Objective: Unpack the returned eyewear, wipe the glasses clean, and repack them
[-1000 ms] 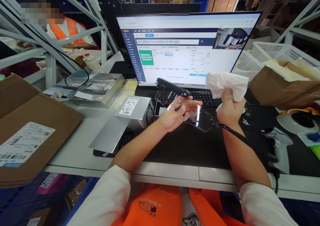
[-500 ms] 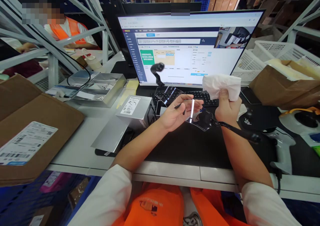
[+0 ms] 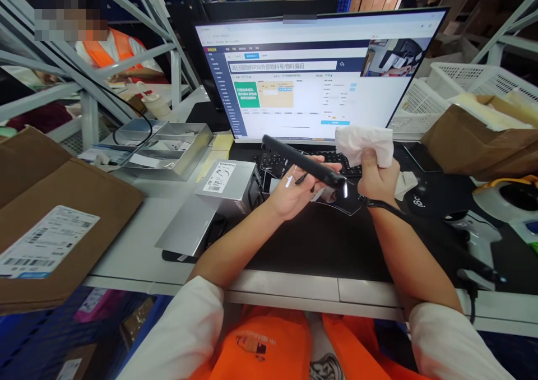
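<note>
My left hand (image 3: 290, 192) is palm up under a pair of glasses (image 3: 309, 161) with clear lenses and black arms, its fingers curled at the frame's middle. One arm slants across above the fingers. The other runs to the right past my right wrist. A clear lens (image 3: 342, 199) shows between the two hands. My right hand (image 3: 378, 172), raised right of the glasses, pinches a folded white tissue (image 3: 363, 143) between thumb and fingers, apart from the lens. Beneath lies a black desk mat (image 3: 311, 251).
A monitor (image 3: 311, 116) and keyboard (image 3: 332, 158) stand behind my hands. Left are a silver box (image 3: 235, 181), a grey tray (image 3: 180, 156) and a brown carton (image 3: 54, 189). Right are a scanner (image 3: 479, 237), brown paper packaging (image 3: 466, 136) and white baskets (image 3: 466, 83). A co-worker (image 3: 121, 52) sits far left.
The glasses have turned in my left hand: the left arm now slants across my fingers, and the right one hangs lower. My right hand has shifted slightly left with the tissue.
</note>
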Tool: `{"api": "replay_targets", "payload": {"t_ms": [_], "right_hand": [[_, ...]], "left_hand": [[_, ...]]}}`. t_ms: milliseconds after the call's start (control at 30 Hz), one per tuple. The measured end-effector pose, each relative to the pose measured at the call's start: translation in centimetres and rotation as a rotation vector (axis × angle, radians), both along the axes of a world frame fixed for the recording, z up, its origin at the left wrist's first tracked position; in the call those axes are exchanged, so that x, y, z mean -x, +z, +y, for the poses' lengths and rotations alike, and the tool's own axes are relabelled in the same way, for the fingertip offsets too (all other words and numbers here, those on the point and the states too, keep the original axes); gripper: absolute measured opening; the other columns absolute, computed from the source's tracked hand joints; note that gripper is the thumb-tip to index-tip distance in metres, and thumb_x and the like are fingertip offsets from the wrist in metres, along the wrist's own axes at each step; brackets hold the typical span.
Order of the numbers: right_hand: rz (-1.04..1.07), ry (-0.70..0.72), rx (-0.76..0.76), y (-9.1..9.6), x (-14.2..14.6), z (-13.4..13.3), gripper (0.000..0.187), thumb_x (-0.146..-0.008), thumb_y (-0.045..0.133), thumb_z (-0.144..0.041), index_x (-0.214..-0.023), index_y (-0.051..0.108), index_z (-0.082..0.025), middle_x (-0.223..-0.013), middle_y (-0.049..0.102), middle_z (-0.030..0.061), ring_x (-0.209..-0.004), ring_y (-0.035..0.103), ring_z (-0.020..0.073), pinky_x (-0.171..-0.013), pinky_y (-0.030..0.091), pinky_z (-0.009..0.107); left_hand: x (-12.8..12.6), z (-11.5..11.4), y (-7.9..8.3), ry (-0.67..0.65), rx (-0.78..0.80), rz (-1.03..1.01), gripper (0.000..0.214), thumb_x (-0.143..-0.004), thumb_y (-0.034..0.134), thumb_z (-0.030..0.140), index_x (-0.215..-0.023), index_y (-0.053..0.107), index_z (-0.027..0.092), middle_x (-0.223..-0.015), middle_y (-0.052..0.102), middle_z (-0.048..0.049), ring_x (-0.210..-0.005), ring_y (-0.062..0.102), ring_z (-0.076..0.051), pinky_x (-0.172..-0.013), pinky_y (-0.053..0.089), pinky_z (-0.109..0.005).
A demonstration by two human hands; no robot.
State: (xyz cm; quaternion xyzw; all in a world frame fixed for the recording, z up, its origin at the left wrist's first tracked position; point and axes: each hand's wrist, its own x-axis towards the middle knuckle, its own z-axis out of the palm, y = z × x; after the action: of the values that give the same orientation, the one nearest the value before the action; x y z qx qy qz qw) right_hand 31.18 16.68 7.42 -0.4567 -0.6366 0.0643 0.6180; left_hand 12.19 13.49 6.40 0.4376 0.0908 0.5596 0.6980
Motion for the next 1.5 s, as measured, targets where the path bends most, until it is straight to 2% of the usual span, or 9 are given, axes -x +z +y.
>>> {"api": "replay_targets", "payload": {"t_ms": [267,633,767,900,1067,1167,1333,1433,1500], "right_hand": [[-0.041,0.005,0.025,-0.2,-0.2,0.2,0.051,-0.098,0.049,-0.062,-0.071,0.058,-0.019,-0.058,0.049,-0.0024,-0.056,0.046,0.0124,-0.056,0.036,0.029],[0.020,-0.021,0.061,0.1,-0.2,0.0,0.049,-0.096,0.053,-0.061,-0.072,0.063,-0.019,-0.060,0.053,-0.0008,-0.064,0.057,0.0169,-0.069,0.052,0.033],[0.153,-0.017,-0.051,1.0,0.0,-0.6,0.044,-0.097,0.055,-0.055,-0.088,0.071,-0.016,-0.079,0.068,0.0063,-0.085,0.069,0.0220,-0.081,0.056,0.036],[0.304,-0.047,-0.169,1.3,0.3,-1.1,0.045,-0.097,0.055,-0.054,-0.098,0.071,-0.012,-0.100,0.072,0.0149,-0.108,0.070,0.0262,-0.094,0.055,0.036],[0.361,-0.033,-0.251,1.2,0.6,-0.9,0.037,-0.096,0.060,-0.050,-0.099,0.070,-0.015,-0.098,0.072,0.0128,-0.112,0.071,0.0281,-0.099,0.055,0.039],[0.478,-0.059,-0.471,1.6,-0.1,0.1,0.031,-0.094,0.064,-0.043,-0.096,0.071,-0.013,-0.099,0.072,0.0136,-0.116,0.069,0.0294,-0.103,0.052,0.041],[0.777,-0.229,-0.789,2.7,-2.7,1.4,0.018,-0.094,0.055,-0.023,-0.088,0.072,-0.022,-0.103,0.072,0.0047,-0.122,0.067,0.0224,-0.117,0.042,0.037],[0.851,-0.157,-0.706,2.4,-1.6,1.2,0.015,-0.093,0.059,-0.029,-0.097,0.072,-0.024,-0.113,0.071,0.0053,-0.124,0.066,0.0218,-0.117,0.045,0.039],[0.901,-0.004,-0.424,1.6,0.8,0.5,0.024,-0.093,0.059,-0.037,-0.108,0.069,-0.023,-0.119,0.071,0.0070,-0.125,0.066,0.0224,-0.113,0.051,0.043]], "left_hand": [[0.0,-0.1,-0.1,0.066,-0.002,0.056,0.052,-0.072,0.089,0.053,-0.111,0.066,0.027,-0.116,0.076,-0.0052,-0.115,0.070,-0.024,-0.114,0.045,-0.048],[-0.2,-0.2,0.4,0.156,0.005,0.085,0.055,-0.069,0.089,0.057,-0.106,0.063,0.026,-0.115,0.076,-0.0049,-0.112,0.071,-0.024,-0.111,0.048,-0.046],[-0.1,-0.1,0.1,0.105,0.025,0.056,0.053,-0.073,0.086,0.057,-0.109,0.063,0.026,-0.119,0.076,-0.0064,-0.115,0.071,-0.025,-0.111,0.047,-0.047],[-0.1,-0.1,-0.1,0.043,0.052,0.023,0.048,-0.078,0.083,0.056,-0.111,0.065,0.026,-0.121,0.076,-0.0051,-0.111,0.073,-0.025,-0.110,0.049,-0.047],[-0.2,0.0,-0.2,0.052,0.100,0.037,0.052,-0.079,0.079,0.063,-0.112,0.064,0.026,-0.120,0.076,-0.0050,-0.112,0.072,-0.025,-0.109,0.050,-0.045],[-0.1,0.8,-0.2,0.262,0.103,0.034,0.048,-0.080,0.079,0.059,-0.108,0.061,0.025,-0.113,0.077,-0.0037,-0.111,0.073,-0.022,-0.107,0.050,-0.042],[1.1,3.1,-0.4,0.873,-0.050,0.097,0.052,-0.072,0.089,0.050,-0.100,0.054,0.025,-0.102,0.074,-0.0023,-0.111,0.072,-0.020,-0.108,0.050,-0.041],[1.8,3.4,-0.4,1.052,-0.219,0.166,0.052,-0.071,0.090,0.047,-0.102,0.054,0.025,-0.103,0.073,-0.0037,-0.107,0.073,-0.021,-0.102,0.055,-0.040],[1.9,3.1,-0.4,1.118,-0.297,0.220,0.046,-0.076,0.087,0.041,-0.104,0.055,0.025,-0.104,0.074,-0.0045,-0.106,0.073,-0.020,-0.099,0.056,-0.039]]}}
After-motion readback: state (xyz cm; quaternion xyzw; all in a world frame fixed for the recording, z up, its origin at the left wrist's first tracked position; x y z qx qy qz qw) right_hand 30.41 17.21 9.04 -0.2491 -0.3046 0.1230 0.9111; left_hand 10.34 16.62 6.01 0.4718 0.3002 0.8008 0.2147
